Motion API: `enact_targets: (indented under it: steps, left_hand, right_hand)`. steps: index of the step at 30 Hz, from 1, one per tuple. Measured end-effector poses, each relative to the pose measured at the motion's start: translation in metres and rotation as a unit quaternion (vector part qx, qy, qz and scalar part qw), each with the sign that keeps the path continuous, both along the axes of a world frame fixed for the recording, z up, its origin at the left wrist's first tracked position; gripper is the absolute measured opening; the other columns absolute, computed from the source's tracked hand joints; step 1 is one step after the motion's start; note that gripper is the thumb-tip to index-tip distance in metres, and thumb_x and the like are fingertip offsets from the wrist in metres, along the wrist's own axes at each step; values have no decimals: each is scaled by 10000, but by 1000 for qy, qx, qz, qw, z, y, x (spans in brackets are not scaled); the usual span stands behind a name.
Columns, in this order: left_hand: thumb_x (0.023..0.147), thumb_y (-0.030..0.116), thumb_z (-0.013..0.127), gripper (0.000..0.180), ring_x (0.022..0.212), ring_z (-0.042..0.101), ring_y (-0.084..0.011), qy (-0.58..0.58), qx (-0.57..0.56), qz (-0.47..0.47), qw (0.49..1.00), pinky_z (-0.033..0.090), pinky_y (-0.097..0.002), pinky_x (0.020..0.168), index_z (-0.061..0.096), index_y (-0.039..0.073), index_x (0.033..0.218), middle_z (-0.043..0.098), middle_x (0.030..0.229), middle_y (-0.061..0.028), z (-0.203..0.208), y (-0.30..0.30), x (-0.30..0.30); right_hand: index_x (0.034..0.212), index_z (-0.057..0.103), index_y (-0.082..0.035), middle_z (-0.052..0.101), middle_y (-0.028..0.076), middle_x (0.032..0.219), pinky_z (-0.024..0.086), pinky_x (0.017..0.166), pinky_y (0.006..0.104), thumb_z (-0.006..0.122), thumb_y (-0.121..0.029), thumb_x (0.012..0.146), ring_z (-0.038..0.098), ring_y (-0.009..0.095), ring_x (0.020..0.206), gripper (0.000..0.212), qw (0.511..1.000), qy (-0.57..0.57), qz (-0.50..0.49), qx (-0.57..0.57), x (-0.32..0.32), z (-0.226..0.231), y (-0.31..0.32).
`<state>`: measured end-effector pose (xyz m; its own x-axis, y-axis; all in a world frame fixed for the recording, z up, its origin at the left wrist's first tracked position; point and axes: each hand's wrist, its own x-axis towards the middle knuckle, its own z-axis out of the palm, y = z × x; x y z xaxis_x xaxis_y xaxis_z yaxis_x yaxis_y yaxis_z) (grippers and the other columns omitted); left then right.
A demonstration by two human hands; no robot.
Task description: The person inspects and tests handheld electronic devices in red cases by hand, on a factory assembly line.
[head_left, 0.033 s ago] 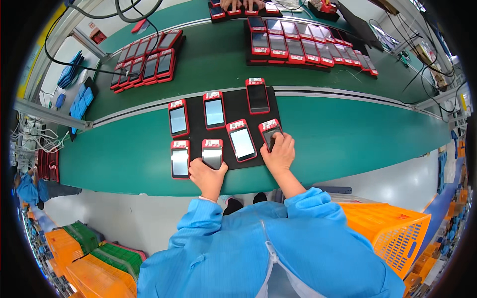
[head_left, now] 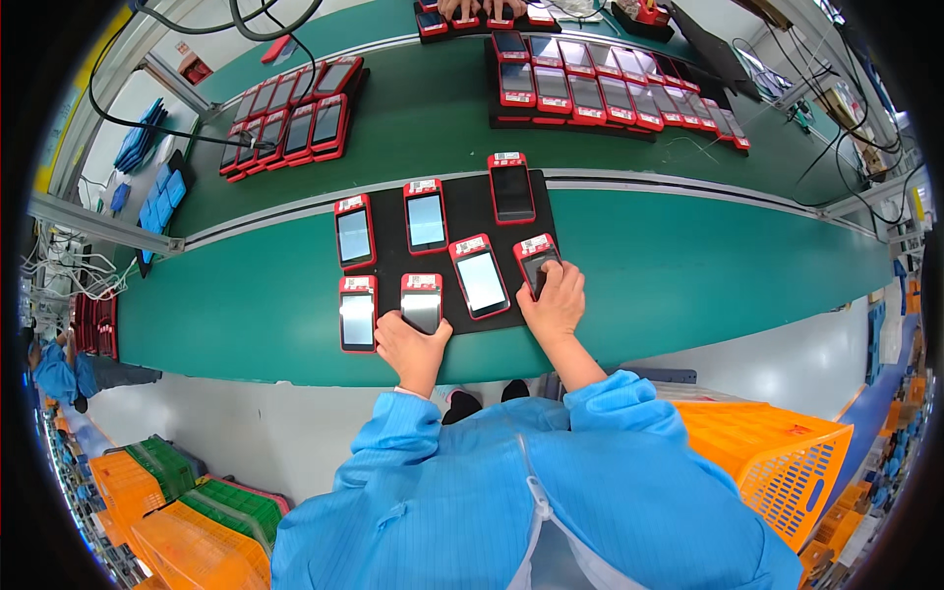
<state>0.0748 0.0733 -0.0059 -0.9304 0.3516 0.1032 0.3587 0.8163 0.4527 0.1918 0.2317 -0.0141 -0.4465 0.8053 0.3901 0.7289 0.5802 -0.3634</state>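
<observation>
My left hand (head_left: 411,346) is closed round the lower end of a red handheld terminal (head_left: 422,307) with a grey screen, thumb at its right edge. The fingers of my right hand (head_left: 554,303) curl over another red handheld terminal (head_left: 536,258), which is tilted and has a dark screen; they cover part of it. Between the hands lies a terminal with a bright white screen (head_left: 481,281). Further terminals, with lit screens (head_left: 357,319), (head_left: 354,236), (head_left: 426,220) and a dark one (head_left: 511,191), lie around a black mat (head_left: 472,211).
Beyond a metal rail (head_left: 688,183), stacked terminals stand at left (head_left: 295,118) and right (head_left: 590,93). Another person's hands (head_left: 482,10) are at the far edge. Black cables (head_left: 147,128) hang at left. An orange crate (head_left: 777,462) stands at my right, with green and orange crates (head_left: 206,521) at left.
</observation>
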Motion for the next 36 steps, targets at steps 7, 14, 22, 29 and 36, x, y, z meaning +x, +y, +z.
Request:
enact_targets:
  steps: [7,14,22,29,36]
  left_hand:
    - [554,318,741,616,937,437,-337,-9,-1,3,1000,352,-437,787,435,-19,969,461,954,-158,4,-3,2]
    - [547,323,739,608,920,432,-325,18,5,-4,1000,345,-422,766,430,1,960,456,933,-144,-1,-3,1]
    - [556,320,732,595,902,434,-318,32,10,-8,999,347,-418,758,437,-10,953,457,929,-143,-1,-2,0]
    - [561,334,732,615,927,433,-320,8,0,-4,1000,347,-421,775,433,-11,974,459,943,-146,1,-3,1]
    - [564,339,732,631,942,436,-334,2,-5,-3,1000,353,-429,783,428,-17,987,461,963,-154,-2,-3,0]
  right_hand:
    - [983,458,-119,468,131,989,436,634,376,656,-225,597,477,291,874,446,1000,6,6,1,-1,-2,-3]
    - [978,460,-119,469,132,984,439,655,381,652,-221,600,475,295,875,436,1000,9,13,0,0,-2,-2]
    - [966,448,-90,459,119,976,445,702,387,653,-216,634,460,302,903,410,1000,0,12,-13,-2,3,-2]
    - [975,450,-84,460,117,981,445,708,386,651,-217,637,460,300,905,414,1000,-6,11,-17,-1,3,-4]
    - [962,451,-94,461,121,982,450,688,384,650,-221,626,465,299,899,411,1000,-7,11,-5,-2,0,-3]
